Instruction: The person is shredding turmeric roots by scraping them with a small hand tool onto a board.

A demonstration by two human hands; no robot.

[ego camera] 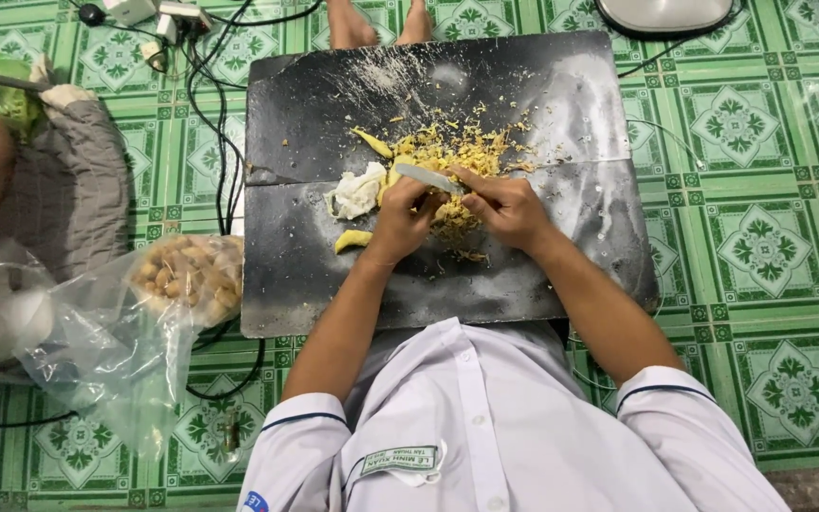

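The left hand (400, 220) is curled tight around a small yellow piece of root, but the fingers hide most of it, so I cannot tell just what it is. The right hand (507, 207) is closed around the handle of a small knife (428, 176). The pale blade points to the left and lies across the top of the left hand. Both hands are close together, touching, over the middle of a dark board (334, 275) that lies on the green tiled floor (760, 237).

Just behind the hands is a heap of yellow peelings (457, 147), thin and curly and scattered about. A crumpled white cloth (356, 190) sits beside the left hand. A peeled yellow piece (353, 239) lies just under it on the board. Left of the board is a clear plastic bag of brown lumpy roots (187, 275).
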